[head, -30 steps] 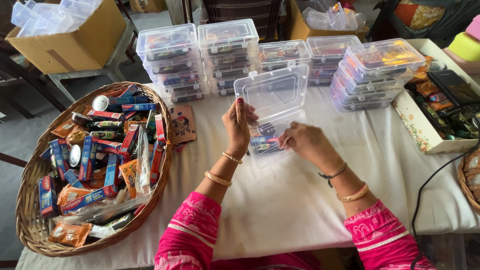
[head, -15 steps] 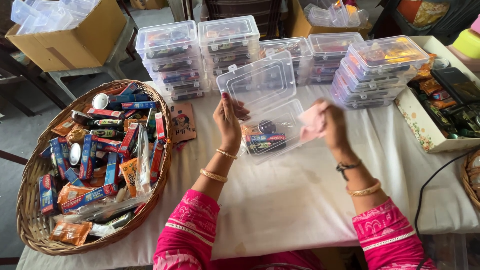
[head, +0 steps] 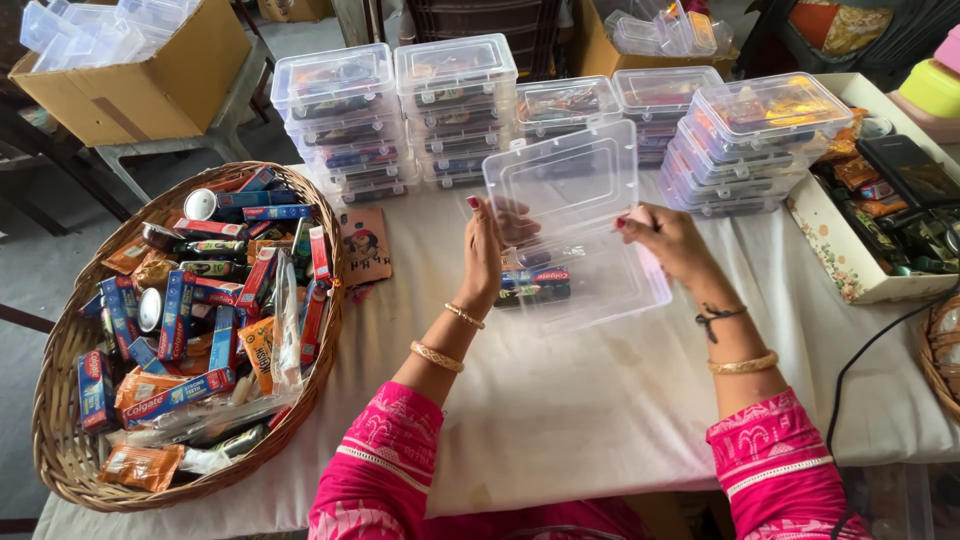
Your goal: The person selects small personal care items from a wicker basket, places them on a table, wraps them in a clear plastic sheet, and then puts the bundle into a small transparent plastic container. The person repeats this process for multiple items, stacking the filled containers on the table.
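The clear plastic box (head: 580, 262) has come up off the cloth, tilted. The left hand (head: 487, 250) grips its left edge, fingers flat; the right hand (head: 668, 240) seemingly pinches the right edge. Small tubes (head: 535, 283) lie inside.

The hinged box (head: 580, 235) between the left hand (head: 487, 250) and right hand (head: 672, 240) is clear, glossy plastic — smooth and see-through, like the stacked boxes (head: 455, 105) behind it. The table (head: 590, 400) wears a matt white cloth, faintly creased. The basket (head: 60, 440) is rough woven wicker, filled with shiny printed cartons and foil sachets. The bangles (head: 742, 364) look like polished metal — the sleeves (head: 385, 470) soft pink cloth. The carton (head: 150, 80) is dull brown cardboard.
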